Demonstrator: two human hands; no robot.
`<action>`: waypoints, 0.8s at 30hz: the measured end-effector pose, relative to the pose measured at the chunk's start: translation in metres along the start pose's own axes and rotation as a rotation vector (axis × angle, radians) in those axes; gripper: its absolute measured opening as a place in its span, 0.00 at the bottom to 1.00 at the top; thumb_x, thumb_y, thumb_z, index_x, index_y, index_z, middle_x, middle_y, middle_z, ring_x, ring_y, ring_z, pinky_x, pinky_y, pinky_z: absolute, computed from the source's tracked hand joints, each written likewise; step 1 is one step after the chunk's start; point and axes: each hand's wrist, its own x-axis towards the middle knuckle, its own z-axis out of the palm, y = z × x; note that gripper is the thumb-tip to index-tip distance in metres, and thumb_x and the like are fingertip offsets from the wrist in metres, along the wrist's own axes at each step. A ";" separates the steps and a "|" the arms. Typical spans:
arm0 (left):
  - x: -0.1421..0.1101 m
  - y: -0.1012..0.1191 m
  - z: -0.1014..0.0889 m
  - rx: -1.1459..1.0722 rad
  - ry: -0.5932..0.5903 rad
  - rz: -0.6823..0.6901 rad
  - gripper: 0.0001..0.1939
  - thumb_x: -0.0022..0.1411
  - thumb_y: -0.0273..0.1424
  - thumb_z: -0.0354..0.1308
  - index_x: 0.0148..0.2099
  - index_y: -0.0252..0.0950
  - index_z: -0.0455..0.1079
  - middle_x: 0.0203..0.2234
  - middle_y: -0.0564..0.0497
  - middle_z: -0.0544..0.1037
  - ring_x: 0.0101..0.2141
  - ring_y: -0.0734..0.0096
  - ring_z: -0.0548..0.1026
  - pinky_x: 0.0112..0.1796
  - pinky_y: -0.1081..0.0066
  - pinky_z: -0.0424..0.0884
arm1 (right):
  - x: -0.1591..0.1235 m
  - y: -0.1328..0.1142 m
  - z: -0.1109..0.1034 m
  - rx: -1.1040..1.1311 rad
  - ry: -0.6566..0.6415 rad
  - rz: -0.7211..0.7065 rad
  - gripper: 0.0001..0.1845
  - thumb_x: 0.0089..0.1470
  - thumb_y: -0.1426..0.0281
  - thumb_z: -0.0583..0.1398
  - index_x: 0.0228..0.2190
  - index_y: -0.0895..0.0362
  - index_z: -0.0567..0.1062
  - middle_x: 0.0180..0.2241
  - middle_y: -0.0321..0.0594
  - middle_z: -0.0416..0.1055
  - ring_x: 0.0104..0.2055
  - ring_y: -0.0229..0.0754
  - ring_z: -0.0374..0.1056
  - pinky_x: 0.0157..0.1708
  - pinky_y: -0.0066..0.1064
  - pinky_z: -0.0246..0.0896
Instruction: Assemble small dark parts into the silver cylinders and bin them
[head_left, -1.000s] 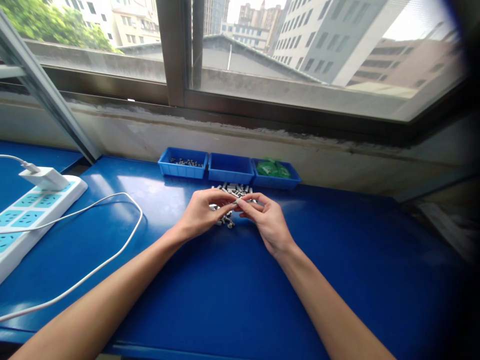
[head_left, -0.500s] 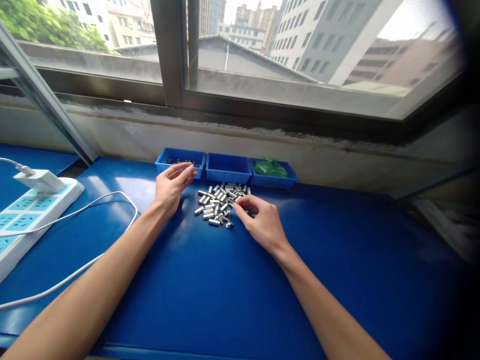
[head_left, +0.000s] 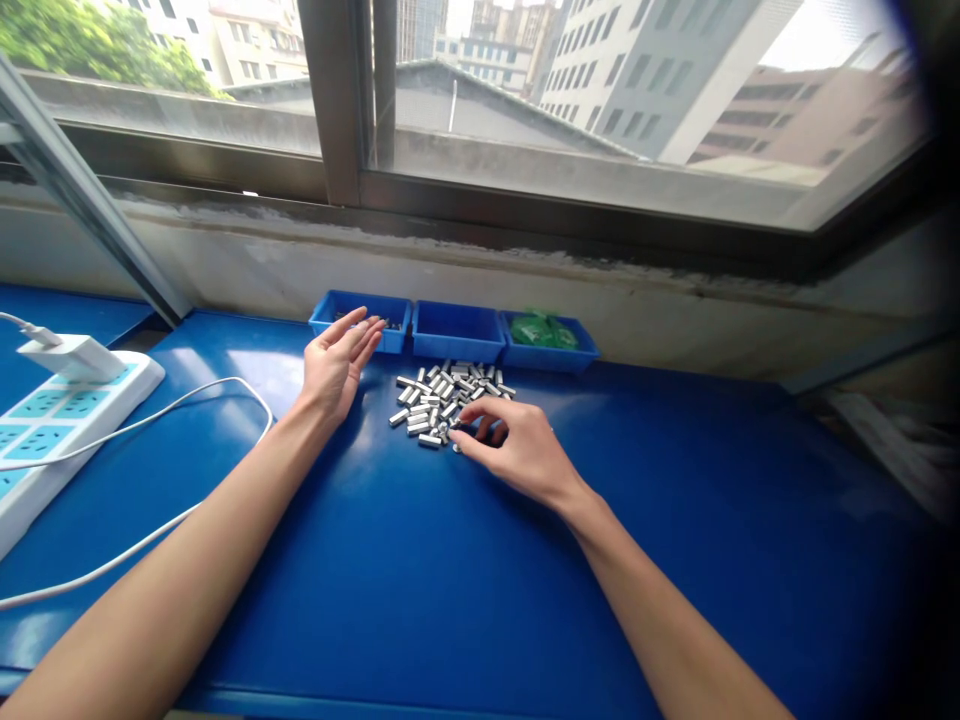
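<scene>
A pile of several small silver metal cylinders lies on the blue table in front of three blue bins. My left hand hovers open, fingers stretched, just before the left bin, which holds a few small metal parts. My right hand rests at the pile's right edge, fingers curled down onto the cylinders in a pinch; what is between the fingertips is too small to make out.
The middle bin looks bare and the right bin holds green packets. A white power strip with a charger and white cable lies at the left. A window sill and wall run behind the bins.
My hands, together over the pile a second ago, have parted. The left went to the left bin and opened its fingers; the right dropped back to the pile's right edge.
</scene>
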 end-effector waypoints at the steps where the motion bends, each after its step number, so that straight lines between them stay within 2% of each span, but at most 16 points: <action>1: -0.004 -0.001 0.001 0.036 -0.018 -0.012 0.15 0.54 0.25 0.66 0.45 0.30 0.75 0.39 0.42 0.82 0.44 0.64 0.81 0.53 0.65 0.73 | 0.000 0.000 0.000 -0.006 -0.012 -0.010 0.07 0.51 0.64 0.65 0.33 0.53 0.79 0.33 0.36 0.79 0.28 0.39 0.71 0.30 0.30 0.63; 7: -0.027 -0.002 0.012 0.241 -0.162 -0.060 0.14 0.53 0.32 0.65 0.42 0.30 0.77 0.32 0.45 0.82 0.34 0.66 0.81 0.43 0.66 0.76 | 0.001 0.003 0.002 0.061 -0.072 -0.033 0.05 0.53 0.68 0.62 0.33 0.53 0.79 0.31 0.36 0.78 0.27 0.38 0.70 0.29 0.29 0.64; 15: -0.048 -0.003 0.026 0.455 -0.397 -0.039 0.14 0.56 0.35 0.64 0.41 0.31 0.77 0.29 0.47 0.82 0.31 0.68 0.79 0.37 0.70 0.75 | 0.000 0.006 0.002 0.103 -0.017 -0.030 0.06 0.53 0.72 0.62 0.34 0.54 0.79 0.32 0.38 0.78 0.31 0.43 0.74 0.35 0.34 0.69; 21: -0.054 -0.005 0.029 0.506 -0.437 0.004 0.12 0.57 0.34 0.62 0.40 0.31 0.77 0.27 0.49 0.81 0.30 0.68 0.79 0.36 0.71 0.75 | 0.001 0.008 0.003 0.178 0.033 0.010 0.04 0.53 0.70 0.63 0.31 0.52 0.80 0.32 0.38 0.79 0.34 0.46 0.76 0.41 0.39 0.70; 24: -0.053 -0.006 0.027 0.530 -0.442 0.016 0.11 0.58 0.33 0.61 0.41 0.32 0.77 0.27 0.49 0.81 0.30 0.68 0.79 0.35 0.71 0.75 | 0.002 0.007 0.003 0.342 0.053 0.101 0.04 0.51 0.67 0.66 0.31 0.53 0.80 0.33 0.38 0.79 0.37 0.46 0.76 0.43 0.38 0.70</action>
